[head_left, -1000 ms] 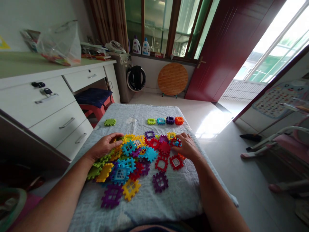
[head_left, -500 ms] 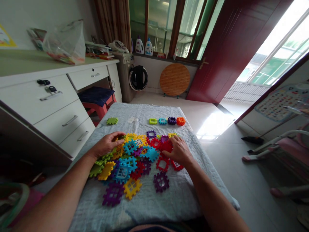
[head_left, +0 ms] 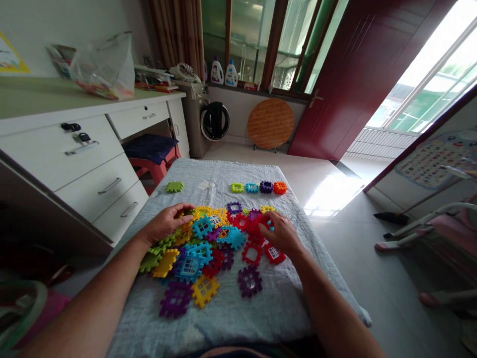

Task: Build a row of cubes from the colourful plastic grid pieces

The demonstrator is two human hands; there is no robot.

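In the head view, a heap of toothed plastic pieces (head_left: 203, 227) is spread over a pale cloth (head_left: 283, 308). The heap's left edge is touched by the left hand (head_left: 166, 226), whose thumb and index finger are held apart. At the heap's right side, a red piece (head_left: 254, 229) is partly covered by the right hand (head_left: 281, 232); its fingers are curled, but whether anything is clamped between them cannot be told from this angle. A red window piece (head_left: 275, 252) is seen just below that hand, at the heap's right edge. Beyond the heap, to the right, four pieces (head_left: 252, 187) are lined up; beyond it, to the left, a green piece (head_left: 175, 186) is set alone.
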